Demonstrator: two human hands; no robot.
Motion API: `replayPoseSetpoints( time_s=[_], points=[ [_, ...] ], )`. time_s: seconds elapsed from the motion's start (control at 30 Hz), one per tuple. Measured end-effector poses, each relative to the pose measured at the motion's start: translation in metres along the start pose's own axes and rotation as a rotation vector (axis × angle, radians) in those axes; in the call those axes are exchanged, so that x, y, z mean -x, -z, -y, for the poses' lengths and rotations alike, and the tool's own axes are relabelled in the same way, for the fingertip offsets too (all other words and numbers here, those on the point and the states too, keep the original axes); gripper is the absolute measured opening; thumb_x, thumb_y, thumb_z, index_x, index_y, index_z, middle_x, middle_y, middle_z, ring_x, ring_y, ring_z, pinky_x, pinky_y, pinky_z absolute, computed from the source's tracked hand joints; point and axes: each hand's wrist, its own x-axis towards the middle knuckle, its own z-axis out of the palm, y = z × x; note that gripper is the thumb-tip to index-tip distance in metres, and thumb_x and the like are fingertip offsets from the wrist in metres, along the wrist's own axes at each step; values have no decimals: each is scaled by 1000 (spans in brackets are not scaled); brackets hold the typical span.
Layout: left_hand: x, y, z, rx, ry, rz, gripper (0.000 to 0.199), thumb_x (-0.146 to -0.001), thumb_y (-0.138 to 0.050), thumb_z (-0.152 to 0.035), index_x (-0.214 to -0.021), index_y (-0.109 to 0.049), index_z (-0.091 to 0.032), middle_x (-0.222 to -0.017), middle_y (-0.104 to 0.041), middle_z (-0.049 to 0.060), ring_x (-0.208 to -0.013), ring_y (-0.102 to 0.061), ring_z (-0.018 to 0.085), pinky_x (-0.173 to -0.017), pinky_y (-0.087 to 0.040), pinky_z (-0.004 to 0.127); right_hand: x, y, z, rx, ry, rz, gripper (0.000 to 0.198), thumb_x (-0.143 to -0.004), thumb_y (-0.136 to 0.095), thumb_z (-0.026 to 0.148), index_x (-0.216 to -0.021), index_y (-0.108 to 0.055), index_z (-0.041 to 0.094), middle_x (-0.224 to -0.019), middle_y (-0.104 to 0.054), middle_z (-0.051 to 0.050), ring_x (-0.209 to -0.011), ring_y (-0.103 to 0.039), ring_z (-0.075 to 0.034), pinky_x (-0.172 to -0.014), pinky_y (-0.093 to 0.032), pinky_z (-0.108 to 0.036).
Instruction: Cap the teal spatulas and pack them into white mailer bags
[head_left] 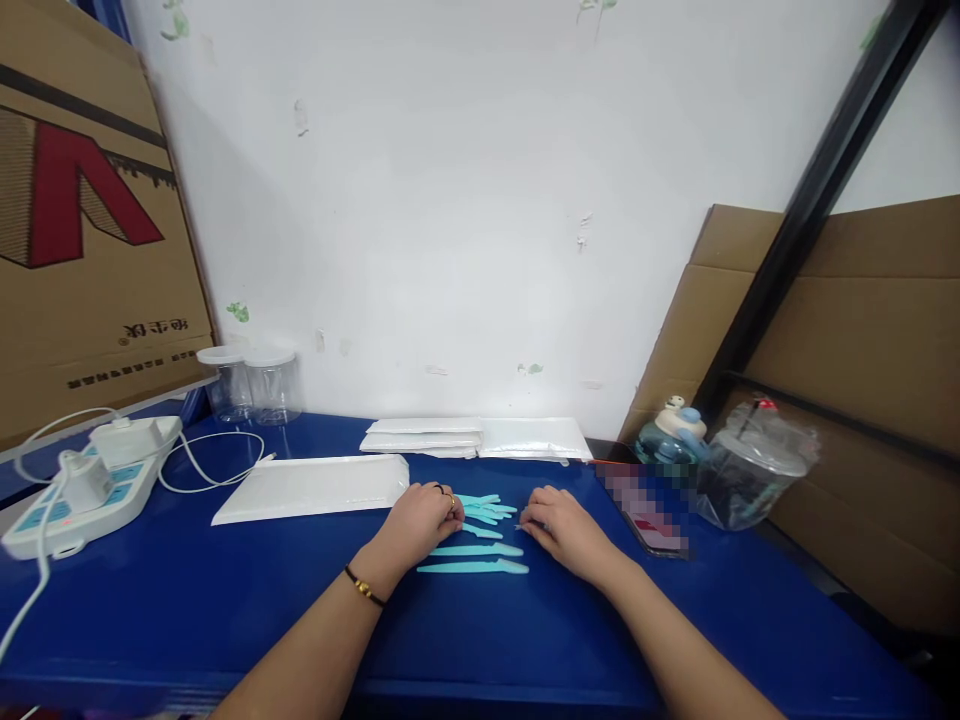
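Note:
Several turquoise eyebrow razors (491, 510) lie in a loose pile on the blue table, between my hands. My left hand (421, 522) is closed at the left of the pile, its fingers on the handle of one eyebrow razor (484, 532) whose blade end points right. Two more razors lie below it, roughly parallel: an upper razor (480, 551) and a lower razor (474, 568). To the right of the blade ends, my right hand (564, 525) has its fingertips pinched together. What is between them is too small to make out.
A white padded mailer (311, 487) lies left of my hands, and stacked mailers (424, 437) rest by the wall. Far left are a power strip (124, 490) with cables and clear jars (271, 388). A phone (649, 510) and a bagged cup (750, 475) stand right.

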Motion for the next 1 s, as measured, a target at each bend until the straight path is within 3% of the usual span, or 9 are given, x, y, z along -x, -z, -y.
replayPoseSetpoints(
  time_s=[0.17,0.57,0.77,0.87,1.0],
  points=[
    [-1,-1,-3,-48,-25,-11,21,-88,-49,-28,-76,-64,-21,-80,-60,2,-80,-55,18,-69,-36,29,-4,-6,-5,-209,-42,14,17,-88,-51,27,-80,-65,22,-84,-61,-3,-81,-55,-18,-72,-42,-30],
    [0,-9,-15,110,-125,6,20,-87,-48,-25,-76,-64,-20,-79,-63,1,-79,-58,15,-72,-40,24,-6,-14,13,-283,-33,-11,15,-84,-57,29,-75,-67,22,-77,-60,-2,-78,-56,-17,-69,-42,-27],
    [0,-6,-4,53,-23,-33,19,-86,-48,-25,-86,-68,-24,-87,-63,1,-83,-57,16,-76,-40,26,14,12,-21,-325,-195,-188,23,-86,-52,36,-84,-70,21,-84,-62,-5,-74,-57,-17,-63,-45,-28],
    [-1,-6,0,-8,9,-22,22,-86,-47,-24,-93,-67,-26,-89,-62,2,-83,-57,18,-75,-41,28,25,19,-36,-324,-212,-131,20,-81,-56,36,-79,-68,20,-81,-61,-4,-67,-56,-16,-58,-43,-27],
    [-1,-7,1,-36,31,-41,24,-86,-47,-25,-102,-65,-29,-88,-62,3,-85,-56,19,-75,-41,29,31,16,-34,-299,-187,-55,14,-75,-62,33,-73,-66,20,-77,-60,-2,-68,-55,-16,-58,-43,-26]
  ],
)
